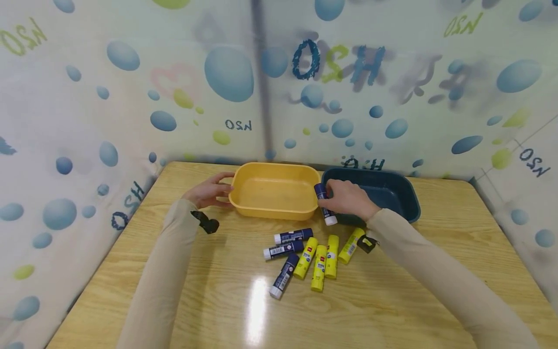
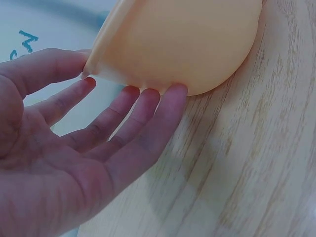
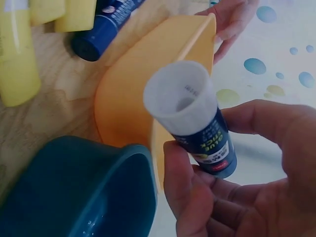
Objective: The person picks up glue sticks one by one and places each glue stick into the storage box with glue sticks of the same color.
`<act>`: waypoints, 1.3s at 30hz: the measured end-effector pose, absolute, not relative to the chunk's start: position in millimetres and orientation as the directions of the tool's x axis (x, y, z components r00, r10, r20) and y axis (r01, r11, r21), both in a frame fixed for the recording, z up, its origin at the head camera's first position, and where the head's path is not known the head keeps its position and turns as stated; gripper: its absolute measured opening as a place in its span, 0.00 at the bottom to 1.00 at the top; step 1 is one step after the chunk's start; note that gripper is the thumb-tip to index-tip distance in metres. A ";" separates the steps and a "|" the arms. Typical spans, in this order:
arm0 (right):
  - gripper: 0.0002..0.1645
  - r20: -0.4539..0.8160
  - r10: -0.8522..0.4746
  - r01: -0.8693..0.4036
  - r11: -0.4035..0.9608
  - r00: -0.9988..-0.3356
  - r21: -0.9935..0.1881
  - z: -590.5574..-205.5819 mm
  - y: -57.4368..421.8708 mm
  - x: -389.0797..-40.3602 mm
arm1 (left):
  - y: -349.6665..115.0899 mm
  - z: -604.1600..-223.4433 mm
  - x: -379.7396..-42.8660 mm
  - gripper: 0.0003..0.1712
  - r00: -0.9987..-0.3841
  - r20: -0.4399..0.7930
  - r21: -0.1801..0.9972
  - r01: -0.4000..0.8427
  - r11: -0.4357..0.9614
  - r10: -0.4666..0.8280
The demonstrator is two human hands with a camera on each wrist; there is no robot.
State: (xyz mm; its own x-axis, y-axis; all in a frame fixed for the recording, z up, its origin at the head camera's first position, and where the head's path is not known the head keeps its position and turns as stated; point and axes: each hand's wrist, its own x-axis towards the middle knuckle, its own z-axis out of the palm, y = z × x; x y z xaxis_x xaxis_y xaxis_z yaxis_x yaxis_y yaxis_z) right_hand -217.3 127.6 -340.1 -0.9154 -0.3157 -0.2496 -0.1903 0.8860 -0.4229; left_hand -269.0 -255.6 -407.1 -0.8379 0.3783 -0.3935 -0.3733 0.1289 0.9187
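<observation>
My right hand (image 1: 350, 198) pinches a navy blue glue stick (image 3: 203, 131) between thumb and fingers, its white base end towards the right wrist camera. In the head view the stick is over the gap between the yellow tub (image 1: 275, 213) and the dark teal tub (image 1: 388, 194), overlapping the yellow tub's right end. On the far side, my left hand (image 1: 210, 190) touches the left end of the yellow tub. Its fingers are extended, fingertips against the outer wall and thumb at the rim in the left wrist view. Both tubs show bare insides in the head view.
In front of the tubs, three navy glue sticks (image 1: 284, 276) lie on the wooden table (image 1: 218, 300). Beside them on the right lie several yellow glue sticks (image 1: 318, 268). A patterned curtain (image 1: 187, 97) hangs right behind the tubs.
</observation>
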 end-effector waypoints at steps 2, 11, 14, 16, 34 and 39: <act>0.20 -0.268 -0.325 -0.187 0.880 -0.907 -0.437 -338.0 125.3 -222.1 | -256.2 -407.7 -269.0 0.35 -0.838 -0.396 0.917 -0.377 0.126 0.375; 0.21 -0.322 -0.340 -0.135 0.843 -0.884 -0.521 -327.7 111.6 -243.2 | -255.7 -408.1 -269.6 0.36 -0.834 -0.400 0.915 -0.385 0.118 0.380; 0.22 -0.333 -0.339 -0.118 0.835 -0.880 -0.538 -326.9 104.1 -251.3 | -256.9 -407.6 -269.6 0.36 -0.833 -0.400 0.915 -0.386 0.117 0.382; 0.22 -0.344 -0.331 -0.105 0.837 -0.879 -0.537 -326.7 98.3 -255.9 | -257.5 -407.0 -269.1 0.36 -0.834 -0.400 0.915 -0.385 0.117 0.381; 0.18 -0.416 -0.272 0.029 0.809 -0.868 -0.587 -333.4 64.9 -287.6 | -262.5 -409.5 -273.3 0.37 -0.840 -0.397 0.917 -0.376 0.132 0.369; 0.19 -0.441 -0.233 0.076 0.811 -0.867 -0.580 -342.4 59.0 -293.7 | -260.6 -411.3 -273.2 0.37 -0.841 -0.407 0.913 -0.378 0.153 0.357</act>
State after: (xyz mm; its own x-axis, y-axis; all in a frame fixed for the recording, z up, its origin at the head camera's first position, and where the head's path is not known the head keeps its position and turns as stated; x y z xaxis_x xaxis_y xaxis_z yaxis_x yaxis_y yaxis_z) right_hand -293.7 59.0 -342.4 -0.8668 -0.2334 -0.4407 0.0764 0.8111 -0.5799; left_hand -273.2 -260.6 -411.3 -0.8405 0.3571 -0.4075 -0.3776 0.1533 0.9132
